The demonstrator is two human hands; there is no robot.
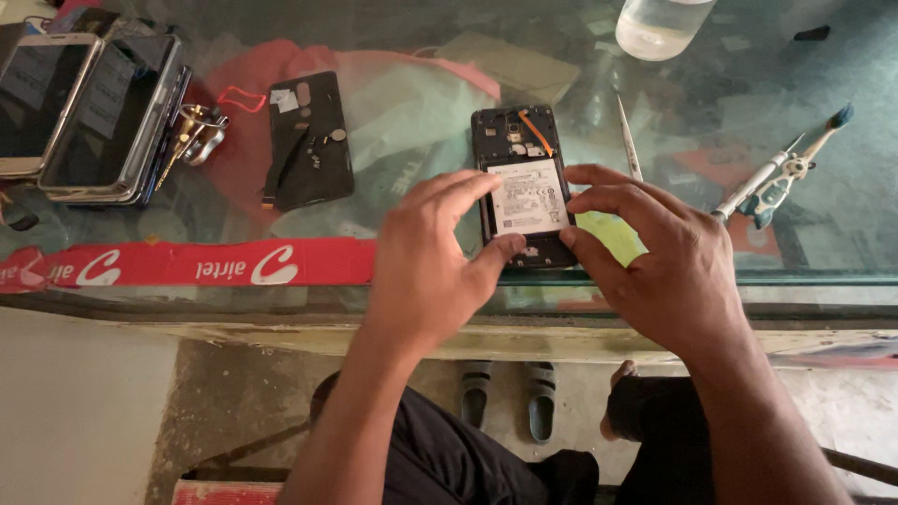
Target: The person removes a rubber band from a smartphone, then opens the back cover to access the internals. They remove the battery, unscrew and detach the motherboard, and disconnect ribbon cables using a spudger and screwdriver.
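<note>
Over at the far left, around 10 o'clock on the glass bench (767,56), there's a stack of phones (89,112) lying screen up, with a small brass-looking tool (195,131) right beside it. Next comes a black back cover (309,140) lying inside-up, well apart from the hands. Dead centre sits the opened phone (522,187), back off, white battery (529,196) showing with an orange ribbon above it. The left hand (426,262) has its fingers spread, thumb on the phone's bottom edge. The right hand (655,257) grips the other side, fingers curled at the battery's edge, maybe prying, hard to tell. At 1 o'clock lie a thin white pick (629,140), then a blue-tipped tool (781,173), and a clear bottle (655,23) at 12.
</note>
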